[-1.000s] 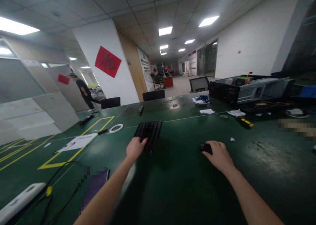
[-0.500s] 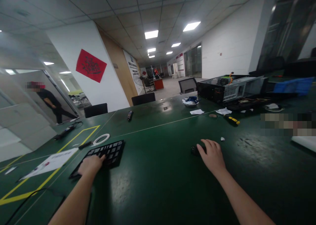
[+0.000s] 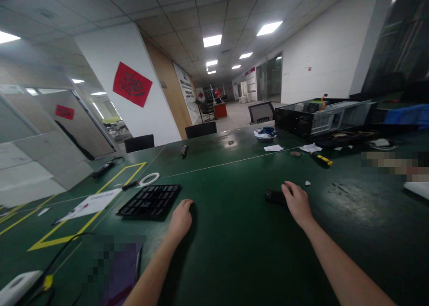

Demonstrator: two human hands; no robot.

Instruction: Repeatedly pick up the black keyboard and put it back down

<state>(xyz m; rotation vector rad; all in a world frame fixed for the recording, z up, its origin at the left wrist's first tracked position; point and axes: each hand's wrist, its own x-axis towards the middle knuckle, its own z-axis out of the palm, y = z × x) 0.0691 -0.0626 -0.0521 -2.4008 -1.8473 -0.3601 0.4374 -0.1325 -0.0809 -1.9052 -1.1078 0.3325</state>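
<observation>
A black keyboard (image 3: 149,201) lies flat on the green table (image 3: 234,252), left of centre. My left hand (image 3: 181,217) rests on the table just right of the keyboard, fingers curled loosely, holding nothing and apart from the keys. My right hand (image 3: 296,202) lies farther right, fingers stretched forward, their tips touching a small black mouse-like object (image 3: 275,196) that sits on the table.
A white tape ring (image 3: 149,179), a black pen and a printed sheet (image 3: 90,204) lie left of the keyboard inside yellow floor-tape lines. An open computer case (image 3: 321,116), a bowl (image 3: 264,136), paper scraps and a yellow-handled tool (image 3: 322,159) stand at the back right. Black chairs line the far edge.
My left hand has let go of the keyboard, which now lies flat, and moved to its right. My right hand stays at the small black object. The person in the left corridor is gone.
</observation>
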